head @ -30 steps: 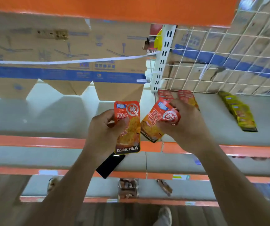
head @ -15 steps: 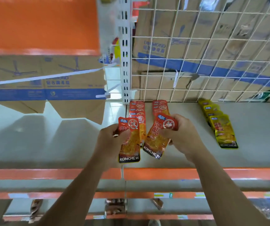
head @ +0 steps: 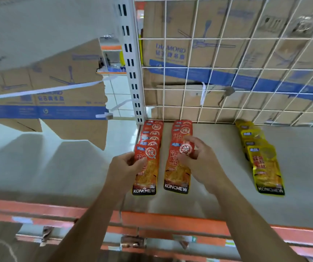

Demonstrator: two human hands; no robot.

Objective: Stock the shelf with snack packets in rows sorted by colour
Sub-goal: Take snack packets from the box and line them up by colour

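Packets first: the left packet lies flat at the front of the left red row, its KONCHEW end toward me. My left hand pinches its left edge, thumb on the printed face and fingers curled at the side. Just beside it, apart by a thin strip of shelf, the right packet lies at the front of the right red row, also with its black end nearest me. My right hand arches over its upper right corner, with the thumb touching the face below the round emblem and the other fingers bent above it (whether I am nipping that corner or only resting on it, I cannot tell).

Both red rows run back from my hands, each packet overlapping the one behind it. The left row ends at the foot of the white slotted post, the right one at the mesh. Well to the right, a yellow row lies the same way, slanting a little, its front packet level with my two.

All three rows sit on the grey shelf, whose orange lip crosses under my forearms. Behind the mesh stand cardboard boxes with blue bands and fan drawings. Below the lip are lower shelves holding a few blurred packets.
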